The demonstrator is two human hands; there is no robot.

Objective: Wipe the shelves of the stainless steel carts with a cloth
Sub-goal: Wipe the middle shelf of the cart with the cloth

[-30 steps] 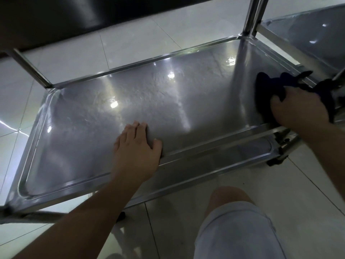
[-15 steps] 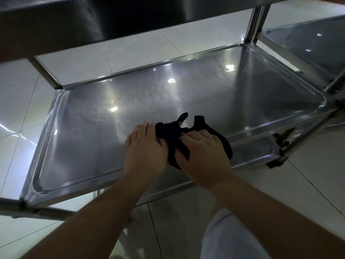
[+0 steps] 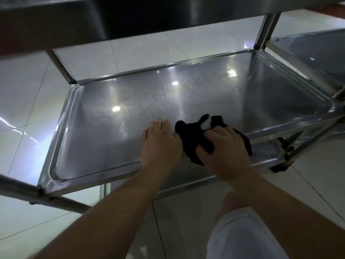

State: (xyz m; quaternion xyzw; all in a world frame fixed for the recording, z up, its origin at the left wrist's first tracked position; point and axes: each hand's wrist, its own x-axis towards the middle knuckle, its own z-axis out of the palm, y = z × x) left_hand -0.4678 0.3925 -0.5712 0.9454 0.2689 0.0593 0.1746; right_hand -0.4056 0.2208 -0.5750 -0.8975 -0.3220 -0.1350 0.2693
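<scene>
A stainless steel cart's middle shelf (image 3: 115,131) spreads out below me, shiny with light spots. A dark blue cloth (image 3: 192,133) lies bunched at the shelf's near edge, right of centre. My right hand (image 3: 222,152) grips the cloth from above, fingers curled into its folds. My left hand (image 3: 160,144) lies flat on the shelf just left of the cloth, fingers straight and together, thumb side touching the fabric.
The cart's upper shelf (image 3: 130,17) hangs dark across the top of the view. A lower shelf (image 3: 265,154) shows beneath the near edge. A second steel cart (image 3: 317,51) stands at the right. Upright posts (image 3: 265,28) stand at the corners. White tiled floor (image 3: 22,101) surrounds them.
My right hand swept the cloth from the shelf's right end to the near edge beside my left hand. Since half a second ago both hands have hardly moved.
</scene>
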